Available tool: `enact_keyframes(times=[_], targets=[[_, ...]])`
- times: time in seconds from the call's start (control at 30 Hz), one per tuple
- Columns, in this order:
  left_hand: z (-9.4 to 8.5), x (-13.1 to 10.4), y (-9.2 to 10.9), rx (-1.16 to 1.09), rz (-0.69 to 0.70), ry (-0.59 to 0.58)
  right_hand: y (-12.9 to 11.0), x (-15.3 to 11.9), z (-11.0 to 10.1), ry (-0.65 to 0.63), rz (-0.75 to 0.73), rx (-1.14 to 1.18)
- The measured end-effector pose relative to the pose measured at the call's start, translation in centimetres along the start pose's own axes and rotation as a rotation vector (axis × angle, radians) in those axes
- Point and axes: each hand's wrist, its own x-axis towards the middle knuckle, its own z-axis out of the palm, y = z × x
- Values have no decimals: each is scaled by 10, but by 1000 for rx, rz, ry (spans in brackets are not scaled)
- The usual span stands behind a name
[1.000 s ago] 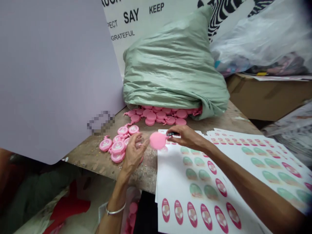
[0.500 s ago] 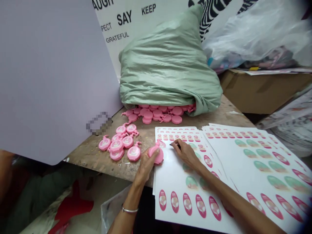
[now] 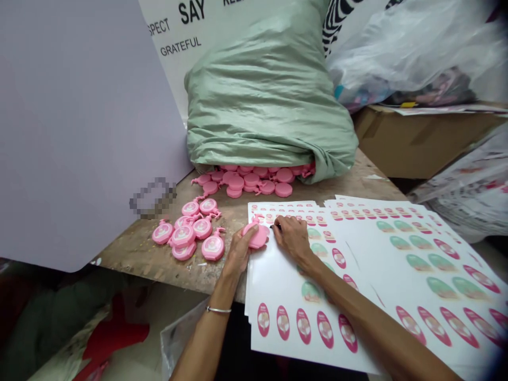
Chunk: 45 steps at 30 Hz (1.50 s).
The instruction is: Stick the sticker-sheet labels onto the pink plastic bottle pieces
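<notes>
Wrapped round the edge of a flat, rounded pink plastic piece (image 3: 260, 237) with a small spout-like top is my left hand (image 3: 237, 253). This piece is over the left edge of a white sticker sheet (image 3: 278, 286). My right hand (image 3: 292, 239) rests on the same sheet, fingers bent and drawn together close to the piece. Something small and dark shows at its fingertips; I cannot tell what it is. Several pink pieces with round picture labels (image 3: 183, 236) lie in a loose heap to the left. Green and pink oval stickers (image 3: 303, 326) remain on the sheet.
A green cloth sack (image 3: 270, 100) stands at the back, with plain pink pieces (image 3: 251, 180) spilling from its mouth. More sticker sheets (image 3: 377, 275) are stacked on the right. A pale panel (image 3: 87, 121) blocks the left. Behind, a cardboard box (image 3: 420, 143) bears plastic bags (image 3: 408, 47).
The pink piece has tilted in my left hand. My right hand has come slightly left, nearer the piece, its fingers now bent down at the sheet. The view has shifted a little.
</notes>
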Motion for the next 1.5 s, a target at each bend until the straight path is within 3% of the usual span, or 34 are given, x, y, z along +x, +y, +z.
enact_keyframes(times=[0.1, 0.33, 0.57, 0.73, 0.87, 1.07, 1.2, 1.37, 1.5], targets=[[-5, -4, -2, 15, -28, -20, 0, -6, 0, 16, -77, -25], [-11, -8, -3, 23, -31, -65, 1, -7, -3, -78, -25, 146], [-12, -11, -6, 22, -5, -91, -1, 20, -10, -312, 236, 275], [-11, -16, -8, 26, 64, -79, 2, 44, -11, -486, 327, 442], [-11, -18, -10, 45, 121, -72, 3, 53, -13, -537, 384, 632], [-10, -18, -17, 50, 155, 30, 11, 62, -31, -480, 376, 912], [-7, -27, -5, 36, 232, 146, 8, 41, -54, -330, 304, 1032], [6, -50, 19, -98, 104, 60, -17, 1, -79, -235, 146, 1020], [17, -60, 20, -162, 51, 5, -34, -16, -85, -204, 101, 985]])
